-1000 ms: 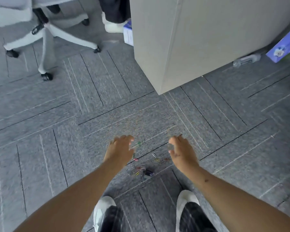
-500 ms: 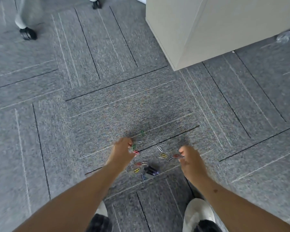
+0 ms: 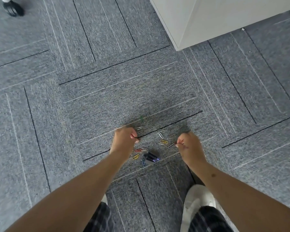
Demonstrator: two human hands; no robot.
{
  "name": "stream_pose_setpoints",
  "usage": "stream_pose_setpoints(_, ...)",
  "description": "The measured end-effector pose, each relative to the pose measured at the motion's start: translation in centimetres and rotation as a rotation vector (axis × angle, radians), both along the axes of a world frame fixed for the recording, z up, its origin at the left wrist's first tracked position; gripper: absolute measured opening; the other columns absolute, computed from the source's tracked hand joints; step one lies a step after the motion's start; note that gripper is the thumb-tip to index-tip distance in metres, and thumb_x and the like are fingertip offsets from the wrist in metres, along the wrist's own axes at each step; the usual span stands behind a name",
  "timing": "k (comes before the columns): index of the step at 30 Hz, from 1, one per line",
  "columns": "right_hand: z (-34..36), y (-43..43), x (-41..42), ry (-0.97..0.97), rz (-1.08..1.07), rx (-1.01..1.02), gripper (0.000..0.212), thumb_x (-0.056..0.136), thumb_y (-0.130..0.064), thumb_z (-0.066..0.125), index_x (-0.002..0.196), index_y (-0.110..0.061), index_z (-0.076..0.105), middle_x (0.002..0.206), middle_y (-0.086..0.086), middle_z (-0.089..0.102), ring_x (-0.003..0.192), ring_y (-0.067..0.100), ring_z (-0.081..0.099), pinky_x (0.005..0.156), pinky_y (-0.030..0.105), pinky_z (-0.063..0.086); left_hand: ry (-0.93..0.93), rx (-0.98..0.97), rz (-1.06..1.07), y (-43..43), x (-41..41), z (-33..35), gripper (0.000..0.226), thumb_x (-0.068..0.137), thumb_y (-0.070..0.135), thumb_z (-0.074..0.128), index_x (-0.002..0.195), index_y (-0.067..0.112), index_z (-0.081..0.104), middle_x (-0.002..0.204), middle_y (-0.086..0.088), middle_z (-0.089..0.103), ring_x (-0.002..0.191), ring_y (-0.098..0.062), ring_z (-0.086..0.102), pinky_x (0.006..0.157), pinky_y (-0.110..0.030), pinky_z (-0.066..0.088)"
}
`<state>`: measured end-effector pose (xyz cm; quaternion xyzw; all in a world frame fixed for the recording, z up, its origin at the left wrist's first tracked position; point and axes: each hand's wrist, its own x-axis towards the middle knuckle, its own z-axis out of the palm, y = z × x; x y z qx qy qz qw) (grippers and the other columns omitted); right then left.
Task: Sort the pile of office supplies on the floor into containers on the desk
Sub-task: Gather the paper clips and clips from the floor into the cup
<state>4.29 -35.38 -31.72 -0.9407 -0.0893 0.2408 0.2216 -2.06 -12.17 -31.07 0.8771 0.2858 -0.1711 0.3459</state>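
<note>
Left grip [image 3: 124,141]: down at the grey carpet-tile floor [image 3: 90,101], fingers curled together, tips against the carpet. Whether holding anything: cannot tell. Right grip [image 3: 189,146]: thumb and forefinger pinched on a small red wire paper clip [image 3: 175,143], low over the carpet.

Between the two grips: loose coloured wire paper clips [image 3: 163,141], flat on the floor, spread singly. One silver clip just beyond the left fingertips, with a green one and another silver one farther ahead. Silver, yellow, bronze and dark clips just inward of the right grip. Red, silver, yellow and blue clips behind the left grip, toward the feet. Small dark purple object [image 3: 151,157] with a clear part, lying among those nearer clips, roughly midway between the two wrists. Kind not discernible.

Edges: black seam line of a carpet tile at the left fingertips, running on across the scatter and passing ahead of the right grip. Bottom corner of a pale beige cabinet panel [image 3: 208,19] well ahead of the right grip, well apart from the clips. Black chair caster [image 3: 13,9] far ahead and outward of the left grip. White shoe [image 3: 197,203] behind the right grip, beside the forearm.

Open room: broad stretch of carpet ahead of both grips up to the cabinet corner, and more carpet outward of each grip.
</note>
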Motion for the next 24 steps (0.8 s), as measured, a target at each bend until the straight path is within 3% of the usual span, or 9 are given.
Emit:
stream_pose_setpoints(3, -0.1, -0.1, 0.1, 0.003, 0.012, 0.015, 0.019, 0.090, -0.011, 0.064, 0.078, -0.020, 0.053, 0.086, -0.007, 0.048, 0.083, 0.014, 0.050, 0.076, 0.027, 0.047, -0.018, 0.038, -0.048, -0.1, -0.5, -0.1, 0.008, 0.092, 0.011, 0.061, 0.095, 0.015, 0.067, 0.103, 0.000, 0.062, 0.087, -0.007, 0.057, 0.069, -0.015, 0.044)
stream_pose_setpoints(7, 0.5, -0.2, 0.0, 0.016, -0.067, 0.150, 0.014, 0.092, -0.006, 0.056, 0.084, -0.016, 0.054, 0.085, -0.004, 0.056, 0.082, 0.018, 0.058, 0.075, 0.037, 0.054, -0.060, 0.130, -0.192, -0.1, -1.2, -0.1, 0.012, 0.094, 0.012, 0.056, 0.102, 0.016, 0.064, 0.110, 0.004, 0.057, 0.109, -0.013, 0.047, 0.098, -0.033, 0.044)
stream_pose_setpoints(10, 1.8, -0.3, -0.2, 0.038, -0.125, 0.269, 0.011, 0.094, -0.004, 0.055, 0.091, -0.014, 0.055, 0.087, -0.004, 0.062, 0.077, 0.016, 0.063, 0.069, 0.032, 0.056, -0.091, 0.180, -0.283, 0.0, -1.4, -0.2, 0.015, 0.094, 0.013, 0.056, 0.108, 0.016, 0.061, 0.111, 0.005, 0.055, 0.108, -0.012, 0.045, 0.100, -0.034, 0.042)
stream_pose_setpoints(13, 2.3, -0.3, -0.1, 0.106, -0.191, 0.336, 0.014, 0.095, -0.007, 0.054, 0.101, -0.018, 0.060, 0.095, -0.007, 0.062, 0.076, 0.016, 0.064, 0.064, 0.032, 0.055, -0.105, 0.135, -0.245, 0.0, -1.4, 0.1, 0.014, 0.095, 0.008, 0.052, 0.105, 0.014, 0.060, 0.103, 0.003, 0.060, 0.097, -0.012, 0.052, 0.092, -0.033, 0.049)
stream_pose_setpoints(15, 2.2, -0.2, 0.0, 0.177, -0.255, 0.386, 0.015, 0.094, -0.006, 0.056, 0.093, -0.021, 0.060, 0.093, -0.005, 0.062, 0.081, 0.012, 0.064, 0.071, 0.029, 0.055, -0.072, 0.026, -0.120, -0.1, -1.2, 0.5, 0.013, 0.098, 0.009, 0.048, 0.103, 0.014, 0.058, 0.093, 0.001, 0.062, 0.074, -0.012, 0.060, 0.068, -0.026, 0.056)
stream_pose_setpoints(17, 2.1, -0.1, 0.3, 0.271, -0.324, 0.434, 0.014, 0.093, -0.005, 0.057, 0.090, -0.019, 0.059, 0.094, 0.002, 0.063, 0.084, 0.018, 0.066, 0.076, 0.033, 0.058, -0.046, -0.071, -0.006, -0.1, -0.9, 0.9, 0.010, 0.100, 0.012, 0.045, 0.104, 0.015, 0.054, 0.089, 0.002, 0.062, 0.058, -0.011, 0.056, 0.048, -0.017, 0.048)
stream_pose_setpoints(21, 2.6, 0.2, 0.8, 0.344, -0.314, 0.458, 0.009, 0.090, -0.003, 0.057, 0.092, -0.012, 0.055, 0.095, 0.010, 0.063, 0.081, 0.019, 0.066, 0.071, 0.031, 0.057, -0.054, -0.218, 0.090, 0.2, 0.1, 0.9, 0.014, 0.098, 0.016, 0.051, 0.108, 0.024, 0.057, 0.096, 0.009, 0.064, 0.073, -0.005, 0.062, 0.049, -0.013, 0.045)
stream_pose_setpoints(24, 2.8, 0.4, 1.1, 0.370, -0.289, 0.460, 0.011, 0.089, 0.001, 0.053, 0.093, -0.010, 0.053, 0.092, 0.014, 0.063, 0.081, 0.022, 0.063, 0.073, 0.037, 0.055, -0.039, -0.331, 0.175, 0.2, 0.9, 1.0, 0.012, 0.098, 0.015, 0.051, 0.099, 0.020, 0.061, 0.095, 0.003, 0.067, 0.060, -0.008, 0.053, 0.043, -0.013, 0.039)
